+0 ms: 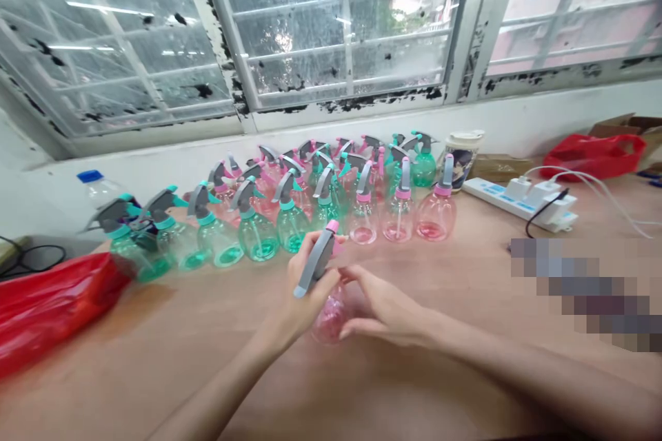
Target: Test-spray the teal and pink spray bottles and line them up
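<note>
A pink spray bottle point(329, 322) with a grey and pink trigger head point(316, 263) is between my hands, tilted a little over the near side of the table. My left hand point(303, 286) is closed around its neck, just below the trigger. Curved about the clear pink body from the right is my right hand point(385, 306), thumb low and fingers higher up. Part of the neck is hidden behind my fingers. Just beyond, a front row of similar bottles stands upright, with green ones such as this green spray bottle point(258, 238) and pink ones such as this pink bottle point(437, 217).
More spray bottles crowd behind the front row, under the window. A red plastic bag point(62, 303) lies at the left. On the right are a paper cup point(462, 155), a power strip point(517, 203) with chargers and cables, and another red bag point(592, 157).
</note>
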Motion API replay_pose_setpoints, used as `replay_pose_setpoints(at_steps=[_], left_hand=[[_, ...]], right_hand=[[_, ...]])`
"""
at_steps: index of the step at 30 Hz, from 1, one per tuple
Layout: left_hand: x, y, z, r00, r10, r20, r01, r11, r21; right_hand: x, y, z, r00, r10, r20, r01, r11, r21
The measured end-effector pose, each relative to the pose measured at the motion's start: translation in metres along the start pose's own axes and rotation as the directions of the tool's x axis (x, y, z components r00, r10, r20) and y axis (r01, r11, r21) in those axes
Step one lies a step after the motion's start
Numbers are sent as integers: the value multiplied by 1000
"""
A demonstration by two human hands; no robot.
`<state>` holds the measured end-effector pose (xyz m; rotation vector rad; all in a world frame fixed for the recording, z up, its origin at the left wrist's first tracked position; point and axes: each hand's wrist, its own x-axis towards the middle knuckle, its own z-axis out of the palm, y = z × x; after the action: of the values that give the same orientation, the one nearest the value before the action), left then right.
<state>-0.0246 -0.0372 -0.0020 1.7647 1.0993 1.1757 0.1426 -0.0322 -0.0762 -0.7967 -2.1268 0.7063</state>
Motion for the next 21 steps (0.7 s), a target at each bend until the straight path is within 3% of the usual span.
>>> replay_pose_setpoints(at_steps=[5,9,21], left_hand=[[5,1,-3,999,34,36,-34,999,5],[10,-1,-5,995,23,93,-25,999,21],[17,-8,-3,993,103,57,-109,989,105]], right_hand=[[-29,54,-38,998,52,-30,-58,960,-275],[-44,80,-56,993,85,-79,-109,916,-386],[-45,86,-54,991,83,-107,-122,895,-430]])
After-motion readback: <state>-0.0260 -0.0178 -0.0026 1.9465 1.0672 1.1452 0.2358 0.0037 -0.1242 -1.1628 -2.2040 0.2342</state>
